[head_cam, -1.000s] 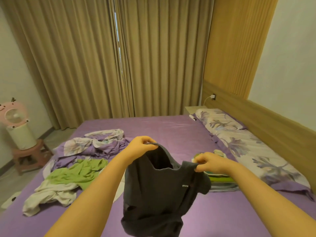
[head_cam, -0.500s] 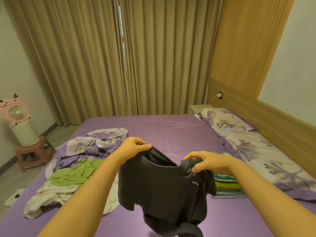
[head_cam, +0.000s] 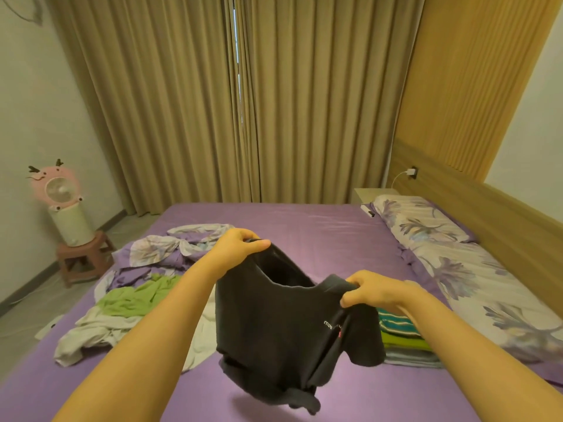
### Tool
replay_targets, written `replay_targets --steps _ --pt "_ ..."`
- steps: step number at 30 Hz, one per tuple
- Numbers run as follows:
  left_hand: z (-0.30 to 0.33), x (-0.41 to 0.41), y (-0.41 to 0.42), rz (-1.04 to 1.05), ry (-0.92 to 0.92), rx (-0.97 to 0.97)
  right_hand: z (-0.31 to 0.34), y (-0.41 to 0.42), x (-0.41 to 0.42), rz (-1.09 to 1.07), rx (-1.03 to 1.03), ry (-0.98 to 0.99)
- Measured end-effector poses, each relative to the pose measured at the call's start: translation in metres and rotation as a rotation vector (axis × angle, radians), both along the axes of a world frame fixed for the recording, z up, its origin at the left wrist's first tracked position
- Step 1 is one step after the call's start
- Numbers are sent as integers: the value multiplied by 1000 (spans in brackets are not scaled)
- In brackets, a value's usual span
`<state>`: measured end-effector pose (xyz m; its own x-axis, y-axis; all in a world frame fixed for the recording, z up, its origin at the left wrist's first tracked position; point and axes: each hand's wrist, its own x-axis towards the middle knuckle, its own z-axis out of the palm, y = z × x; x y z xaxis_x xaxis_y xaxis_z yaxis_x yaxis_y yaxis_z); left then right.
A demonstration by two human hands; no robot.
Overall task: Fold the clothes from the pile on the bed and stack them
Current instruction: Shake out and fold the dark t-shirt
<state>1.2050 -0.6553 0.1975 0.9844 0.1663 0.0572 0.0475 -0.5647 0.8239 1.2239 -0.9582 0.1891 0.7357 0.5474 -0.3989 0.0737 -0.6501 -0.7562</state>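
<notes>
A dark grey T-shirt (head_cam: 274, 324) with small white lettering hangs in the air above the purple bed (head_cam: 320, 233). My left hand (head_cam: 240, 245) pinches its left shoulder and my right hand (head_cam: 365, 289) grips its right shoulder by the collar. The shirt's hem is bunched and dangles just above the sheet. To the left lies a loose pile with a green garment (head_cam: 137, 296) on white clothes (head_cam: 88, 333). A stack of folded clothes (head_cam: 402, 336), striped and green, sits at the right, partly hidden behind the shirt and my right arm.
A crumpled floral quilt (head_cam: 170, 248) lies behind the pile. Floral pillows (head_cam: 457, 263) line the wooden headboard at right. A pink fan (head_cam: 61, 190) stands on a stool (head_cam: 82, 257) on the floor at left. Curtains cover the far wall.
Both hands have kept their hold and lifted the shirt a little; it has turned so its front faces me more, and the view has tilted upward.
</notes>
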Motion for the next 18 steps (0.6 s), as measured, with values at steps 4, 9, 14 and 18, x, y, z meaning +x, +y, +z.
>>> replay_targets --steps 4,9,14,18 --pt "0 3 -14 1 3 1 -5 -7 10 2 32 14" --pt "-2 1 -22 -30 58 -28 -7 -22 26 -72 124 -61" --pt "1 -1 -22 -66 94 -58 17 -39 35 43 76 -42" --pt "6 -2 -20 -119 121 -13 32 -48 42 -48 113 -96"
